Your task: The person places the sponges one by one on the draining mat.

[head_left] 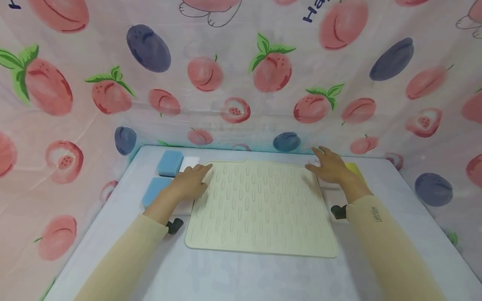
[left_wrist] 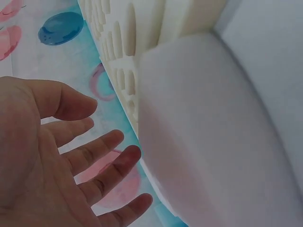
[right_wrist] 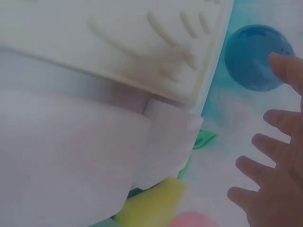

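A cream mat (head_left: 260, 205) with rows of raised oval ridges lies flat across the middle of the table. My left hand (head_left: 190, 182) is at its far left corner, fingertips right at the edge. In the left wrist view that hand (left_wrist: 71, 151) has its fingers spread and holds nothing, beside a white block (left_wrist: 208, 132). Just off the far right corner is my right hand (head_left: 331, 165), its fingers extended. The right wrist view shows the same hand (right_wrist: 279, 161) with spread fingers and nothing in its grasp. White blocks (right_wrist: 61, 156) sit along the mat's right side.
Two blue sponges (head_left: 170, 163) stand to the left, by white blocks (head_left: 184, 207). Behind the right wrist is a yellow sponge (head_left: 354, 168). A fruit-print curtain (head_left: 233, 83) hangs along the table's far edge. Each wrist carries a small black device (head_left: 175, 225).
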Available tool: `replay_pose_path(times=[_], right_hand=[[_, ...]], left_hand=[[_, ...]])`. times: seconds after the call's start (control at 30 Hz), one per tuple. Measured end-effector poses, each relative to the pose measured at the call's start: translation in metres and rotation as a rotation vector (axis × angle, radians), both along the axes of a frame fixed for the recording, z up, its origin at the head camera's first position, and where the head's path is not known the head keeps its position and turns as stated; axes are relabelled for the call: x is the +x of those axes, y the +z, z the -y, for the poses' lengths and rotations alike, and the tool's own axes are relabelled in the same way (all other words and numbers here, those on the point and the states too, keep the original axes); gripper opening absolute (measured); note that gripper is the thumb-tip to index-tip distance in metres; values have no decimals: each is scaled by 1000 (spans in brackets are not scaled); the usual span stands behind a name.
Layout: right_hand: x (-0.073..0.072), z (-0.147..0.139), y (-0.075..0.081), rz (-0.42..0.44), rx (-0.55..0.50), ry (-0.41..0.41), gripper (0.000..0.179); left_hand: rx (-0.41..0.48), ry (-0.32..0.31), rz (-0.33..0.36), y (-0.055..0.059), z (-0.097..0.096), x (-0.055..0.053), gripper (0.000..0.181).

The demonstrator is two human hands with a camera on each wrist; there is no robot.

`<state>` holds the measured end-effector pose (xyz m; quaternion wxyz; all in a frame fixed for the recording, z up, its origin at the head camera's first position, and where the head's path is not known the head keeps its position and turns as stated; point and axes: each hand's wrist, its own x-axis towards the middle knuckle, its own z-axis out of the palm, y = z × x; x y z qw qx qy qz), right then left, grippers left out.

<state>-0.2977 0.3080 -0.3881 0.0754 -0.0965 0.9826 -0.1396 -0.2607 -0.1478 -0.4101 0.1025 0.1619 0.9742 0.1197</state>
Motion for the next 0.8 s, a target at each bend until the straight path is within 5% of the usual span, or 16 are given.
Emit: replay_pose_path(times=[0.8], right_hand=[[12,-35,0,107,-52,11,90]], left_hand=[[91,-2,35,-15,6,26,69]])
